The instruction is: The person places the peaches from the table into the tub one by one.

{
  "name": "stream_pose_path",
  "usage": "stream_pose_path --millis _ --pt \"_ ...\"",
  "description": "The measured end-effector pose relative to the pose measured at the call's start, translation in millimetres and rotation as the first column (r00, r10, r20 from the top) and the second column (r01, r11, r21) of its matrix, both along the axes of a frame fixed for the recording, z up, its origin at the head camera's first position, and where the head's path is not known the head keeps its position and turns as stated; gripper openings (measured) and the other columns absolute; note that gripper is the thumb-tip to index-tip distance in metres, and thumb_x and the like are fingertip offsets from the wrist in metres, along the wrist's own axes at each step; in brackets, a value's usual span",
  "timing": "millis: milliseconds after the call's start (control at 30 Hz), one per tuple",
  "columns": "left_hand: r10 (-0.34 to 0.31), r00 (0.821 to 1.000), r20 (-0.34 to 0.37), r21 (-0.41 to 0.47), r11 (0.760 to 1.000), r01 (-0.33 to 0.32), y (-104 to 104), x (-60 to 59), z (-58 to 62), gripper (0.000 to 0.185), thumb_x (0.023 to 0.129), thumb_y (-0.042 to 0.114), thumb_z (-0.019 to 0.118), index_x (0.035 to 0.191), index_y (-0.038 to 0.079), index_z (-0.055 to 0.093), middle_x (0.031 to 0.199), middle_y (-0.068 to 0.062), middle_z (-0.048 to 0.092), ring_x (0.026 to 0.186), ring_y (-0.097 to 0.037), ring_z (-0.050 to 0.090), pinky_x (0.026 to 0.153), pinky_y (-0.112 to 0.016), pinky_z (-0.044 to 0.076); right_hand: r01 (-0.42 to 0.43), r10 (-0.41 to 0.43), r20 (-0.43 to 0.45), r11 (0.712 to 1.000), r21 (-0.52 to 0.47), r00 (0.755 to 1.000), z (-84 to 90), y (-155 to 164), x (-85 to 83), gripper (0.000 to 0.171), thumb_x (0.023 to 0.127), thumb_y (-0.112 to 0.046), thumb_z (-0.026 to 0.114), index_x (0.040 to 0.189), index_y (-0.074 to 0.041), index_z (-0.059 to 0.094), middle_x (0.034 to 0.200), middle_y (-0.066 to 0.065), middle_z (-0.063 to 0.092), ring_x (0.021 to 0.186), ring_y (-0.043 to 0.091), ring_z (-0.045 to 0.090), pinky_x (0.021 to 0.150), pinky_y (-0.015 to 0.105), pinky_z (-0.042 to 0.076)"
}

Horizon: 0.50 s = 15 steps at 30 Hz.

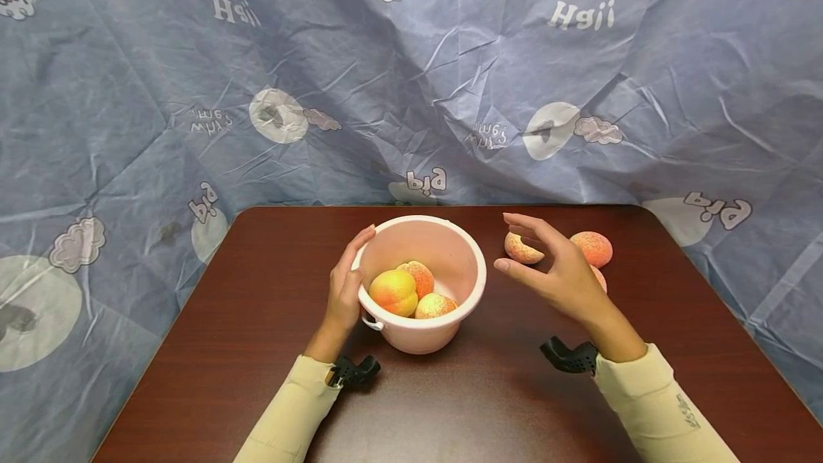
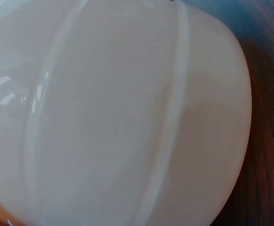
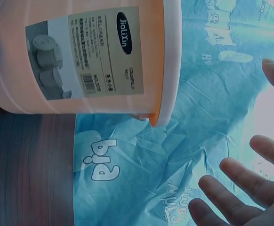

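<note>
A pale pink plastic bucket (image 1: 418, 338) stands on the table with three peaches inside: a large yellow-orange peach (image 1: 392, 293), a redder peach (image 1: 421, 277) and a speckled peach (image 1: 437, 305). My left hand (image 1: 345, 291) rests against the bucket's left outer side, its fingers extended along the rim. Only the smooth ribbed bucket wall (image 2: 113, 113) fills most of the left wrist view. To the right of the bucket, my right hand (image 1: 562, 274) is raised, thumb and fingers apart, holding nothing. Spread fingers (image 3: 231, 195) appear in the right wrist view, apart from the labelled bucket (image 3: 153, 56).
Beyond the right hand lie a speckled peach (image 1: 523, 249), a red peach (image 1: 592, 249) and another peach (image 1: 599, 278) partly hidden by the hand. The dark brown table (image 1: 257, 306) ends at a blue printed cloth (image 1: 360, 91) hanging behind it.
</note>
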<state>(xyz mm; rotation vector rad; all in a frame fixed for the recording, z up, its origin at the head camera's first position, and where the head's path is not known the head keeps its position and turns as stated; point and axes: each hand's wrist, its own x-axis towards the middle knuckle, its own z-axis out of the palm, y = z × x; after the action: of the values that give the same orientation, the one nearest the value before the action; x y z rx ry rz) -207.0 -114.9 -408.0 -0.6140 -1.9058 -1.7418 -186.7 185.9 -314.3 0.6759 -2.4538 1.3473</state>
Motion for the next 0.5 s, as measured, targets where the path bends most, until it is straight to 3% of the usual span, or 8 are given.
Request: stream_pose_path --millis 233,400,500 --pt "-0.003 1.0 0.0 -0.001 1.0 0.003 -0.2 -0.7 -1.0 0.057 0.077 -0.005 0.032 0.132 -0.013 0.048 0.139 -0.025 0.047 0.133 -0.041 0.039 0.112 -0.033 0.029 0.034 -0.033 -0.02 0.999 0.029 0.999 -3.1 8.7 -1.1 0.06 0.079 -0.007 0.077 0.134 -0.008 0.054 0.132 0.006 0.057 0.117 0.027 0.056 0.089 0.012 0.041" --pt "0.002 1.0 -0.003 -0.007 1.0 -0.002 -0.8 -1.2 -0.9 0.058 0.077 -0.006 0.031 0.132 -0.013 0.048 0.139 -0.028 0.047 0.133 -0.041 0.039 0.112 -0.034 0.029 0.002 -0.002 -0.028 1.0 0.005 1.0 -8.1 16.4 -4.3 0.061 0.078 -0.002 0.076 0.135 -0.005 0.052 0.131 0.009 0.057 0.115 0.008 0.056 0.088 0.012 0.044" --pt "0.006 1.0 -0.006 -0.01 1.0 -0.006 -0.8 -1.4 0.3 0.058 0.077 -0.006 0.031 0.132 -0.013 0.048 0.138 -0.029 0.047 0.133 -0.041 0.039 0.112 -0.035 0.029 -0.008 0.008 -0.022 1.0 -0.007 1.0 -9.9 20.7 -6.2 0.061 0.079 0.0 0.074 0.135 -0.003 0.051 0.132 0.012 0.056 0.117 0.005 0.054 0.089 0.013 0.044"
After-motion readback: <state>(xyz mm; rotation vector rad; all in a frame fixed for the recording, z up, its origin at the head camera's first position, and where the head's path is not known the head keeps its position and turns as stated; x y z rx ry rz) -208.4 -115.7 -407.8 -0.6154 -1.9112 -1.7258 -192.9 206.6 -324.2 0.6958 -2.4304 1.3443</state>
